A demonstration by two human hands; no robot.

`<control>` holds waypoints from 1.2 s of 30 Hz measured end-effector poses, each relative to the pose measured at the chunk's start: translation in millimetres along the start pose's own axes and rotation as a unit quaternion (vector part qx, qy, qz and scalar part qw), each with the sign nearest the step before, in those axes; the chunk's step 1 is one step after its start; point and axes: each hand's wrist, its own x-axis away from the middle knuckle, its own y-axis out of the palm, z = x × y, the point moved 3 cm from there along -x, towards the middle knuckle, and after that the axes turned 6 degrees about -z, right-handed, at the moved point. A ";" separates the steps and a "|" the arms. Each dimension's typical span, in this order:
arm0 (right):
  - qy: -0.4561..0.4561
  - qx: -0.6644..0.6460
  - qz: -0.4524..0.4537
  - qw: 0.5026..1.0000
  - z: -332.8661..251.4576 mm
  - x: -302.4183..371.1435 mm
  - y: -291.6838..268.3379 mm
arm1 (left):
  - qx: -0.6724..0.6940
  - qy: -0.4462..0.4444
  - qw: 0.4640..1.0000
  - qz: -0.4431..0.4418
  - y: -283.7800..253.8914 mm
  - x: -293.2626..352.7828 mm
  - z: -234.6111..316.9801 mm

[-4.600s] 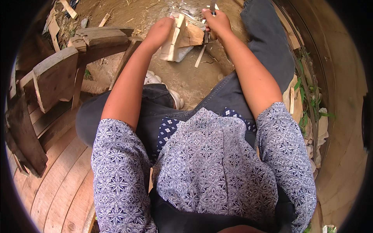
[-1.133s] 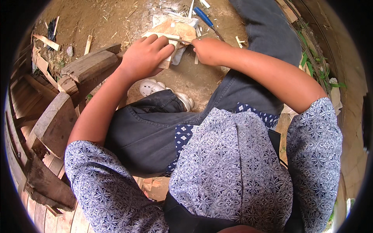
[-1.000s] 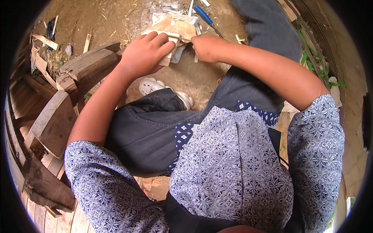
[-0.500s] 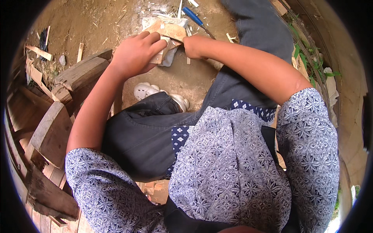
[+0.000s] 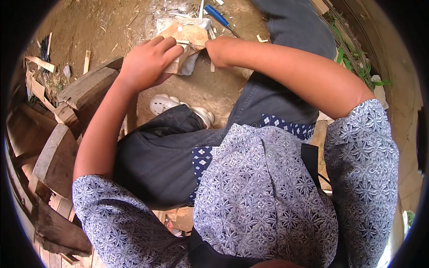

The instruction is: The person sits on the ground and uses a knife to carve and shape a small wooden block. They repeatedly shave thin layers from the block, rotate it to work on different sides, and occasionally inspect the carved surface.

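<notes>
My left hand (image 5: 149,62) is closed over a pale wooden block (image 5: 173,67), fingers on its top and side. My right hand (image 5: 220,51) is a closed fist just right of the block. From that fist a thin knife (image 5: 195,45) reaches left across the wood; its handle is hidden in my fingers. Behind the block a tan piece of wood (image 5: 194,33) lies on a whitish, rough-edged base (image 5: 163,23), whose material I cannot make out. A blue-handled tool (image 5: 216,15) with a narrow metal shaft lies on the dirt beyond my right hand.
Curved wooden pieces (image 5: 87,89) are stacked at my left. Wood chips and slivers (image 5: 87,61) litter the dirt floor. My legs (image 5: 156,165) are spread around the work, one white shoe (image 5: 163,103) below it. Green plants (image 5: 353,62) grow along the right edge.
The view has shifted a little, so the scene sits slightly further left. My right elbow has swung outward to the right. Both hands keep their grips at the wood.
</notes>
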 end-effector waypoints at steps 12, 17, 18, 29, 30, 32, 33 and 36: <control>0.024 -0.039 -0.014 0.999 -21.8 -34.6 2.5 | 0.018 -0.062 0.998 -0.002 2.4 3.5 -4.1; -0.063 0.013 0.010 0.998 0.0 -33.8 10.4 | -0.002 -0.089 0.996 -0.006 13.5 17.7 8.4; -0.049 -0.031 -0.007 0.998 -1.2 -24.2 6.8 | -0.002 -0.088 0.996 -0.002 15.5 21.1 9.1; -0.014 0.054 -0.006 0.998 -22.4 -3.8 -15.7 | 0.006 -0.066 0.998 0.011 12.5 17.1 8.2; -0.001 0.045 0.003 0.999 -21.3 -4.4 -14.5 | 0.008 -0.064 0.998 0.009 12.4 16.1 7.4; 0.007 0.014 0.008 1.000 -20.8 -6.0 -11.0 | 0.012 -0.061 0.998 0.006 11.7 14.0 5.9; 0.010 -0.002 0.011 1.000 -21.4 -6.6 -10.2 | 0.015 -0.064 0.998 0.005 11.2 12.3 3.6; -0.004 0.008 -0.048 0.999 -22.6 -17.5 -14.1 | 0.021 -0.068 0.997 0.003 11.9 7.8 -3.8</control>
